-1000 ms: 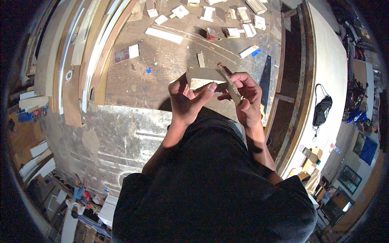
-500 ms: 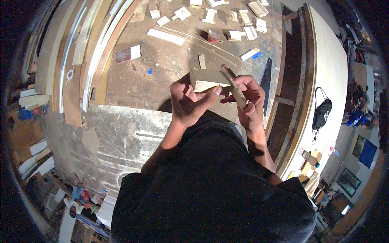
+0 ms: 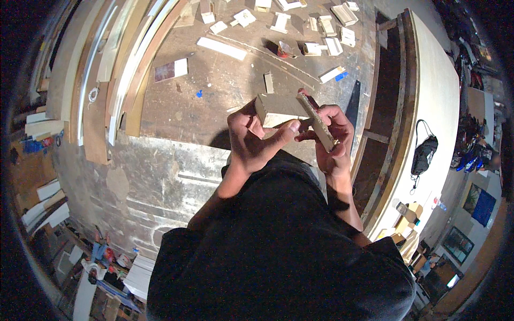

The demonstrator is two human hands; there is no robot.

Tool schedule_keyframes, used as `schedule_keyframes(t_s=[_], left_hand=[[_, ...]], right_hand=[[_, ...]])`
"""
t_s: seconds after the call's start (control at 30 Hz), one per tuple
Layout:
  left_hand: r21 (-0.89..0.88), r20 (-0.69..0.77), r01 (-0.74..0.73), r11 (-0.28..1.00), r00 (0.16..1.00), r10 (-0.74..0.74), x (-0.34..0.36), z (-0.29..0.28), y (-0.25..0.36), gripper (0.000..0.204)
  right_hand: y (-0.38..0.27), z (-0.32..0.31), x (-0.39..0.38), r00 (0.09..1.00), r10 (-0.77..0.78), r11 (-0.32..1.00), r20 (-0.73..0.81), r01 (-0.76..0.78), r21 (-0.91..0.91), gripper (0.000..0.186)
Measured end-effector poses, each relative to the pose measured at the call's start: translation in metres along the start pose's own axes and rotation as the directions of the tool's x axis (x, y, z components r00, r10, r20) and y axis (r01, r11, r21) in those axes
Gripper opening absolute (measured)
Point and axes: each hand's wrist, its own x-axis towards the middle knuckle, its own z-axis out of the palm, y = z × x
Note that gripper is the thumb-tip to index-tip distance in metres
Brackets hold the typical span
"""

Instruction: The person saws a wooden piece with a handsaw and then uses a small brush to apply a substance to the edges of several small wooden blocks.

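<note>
A workshop floor is seen from above, with a person's dark-clothed torso filling the lower middle and both bare hands raised in front of the chest. A pale wooden block (image 3: 278,107) is gripped in the left hand (image 3: 251,142), the fingers curled closed around its near end and the thumb stretched along its lower edge. A thin flat strip with a rough, speckled face (image 3: 317,122) (possibly a sanding board, though this cannot be confirmed) is pinched in the right hand (image 3: 332,139), fingers wrapped closed behind it. The strip is tilted and laid across the right end of the block, touching it.

For the rubbing or fitting in hand to be done well, the block would best be held steady and the strip kept flat against the end face, with light, even pressure.

Both pieces are held between the two hands, well above the floor. Beneath them, a dusty concrete floor (image 3: 214,91) is scattered with small offcuts of wood (image 3: 278,22). Long boards (image 3: 96,80) are stacked at the left, and a large white panel (image 3: 428,107) lies at the right with a black bag (image 3: 425,152) on it.
</note>
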Motion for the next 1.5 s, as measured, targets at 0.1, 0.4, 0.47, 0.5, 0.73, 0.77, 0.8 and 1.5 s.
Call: schedule_keyframes(t_s=[0.1, 0.4, 0.47, 0.5, 0.73, 0.77, 0.8, 1.5], left_hand=[[-0.003, 0.009, -0.009, 1.0, 1.0, 0.009, -0.001, -0.001, -0.001, 0.039], [0.003, 0.009, 0.017, 1.0, 1.0, -0.017, -0.002, 0.001, 0.002, 0.038], [-0.018, 0.001, 0.027, 0.999, 1.0, -0.027, -0.003, 0.004, 0.005, 0.037], [-0.039, -0.007, 0.036, 0.999, 0.999, -0.036, -0.003, 0.004, 0.005, 0.037], [0.011, 0.012, -0.035, 0.999, 0.999, 0.035, -0.003, 0.002, -0.001, 0.036], [0.005, 0.005, 0.0, 1.0, 1.0, 0.0, -0.004, 0.003, 0.002, 0.036], [-0.001, -0.001, 0.035, 0.999, 0.999, -0.035, -0.004, 0.004, 0.004, 0.036], [-0.012, 0.038, 0.013, 1.0, 0.999, -0.013, -0.007, 0.003, 0.006, 0.034]], right_hand=[[-0.002, 0.001, 0.001, 1.0, -0.02, 1.0, 0.014, 0.02, 0.007, 0.094], [-0.004, 0.001, -0.001, 0.999, -0.006, 1.0, 0.039, 0.005, 0.005, 0.094], [-0.002, 0.001, -0.002, 0.999, -0.016, 1.0, 0.032, 0.015, 0.013, 0.094], [-0.002, 0.0, -0.002, 0.999, -0.015, 1.0, 0.032, 0.015, 0.013, 0.094], [-0.005, 0.003, -0.006, 1.0, 0.001, 1.0, 0.01, -0.001, 0.008, 0.093], [-0.005, 0.003, -0.006, 1.0, 0.002, 1.0, 0.004, -0.002, 0.002, 0.093], [-0.005, 0.003, -0.006, 1.0, 0.003, 1.0, 0.003, -0.003, 0.001, 0.093], [-0.004, -0.011, -0.005, 0.998, 0.03, 0.996, 0.056, -0.035, 0.077, 0.09]])
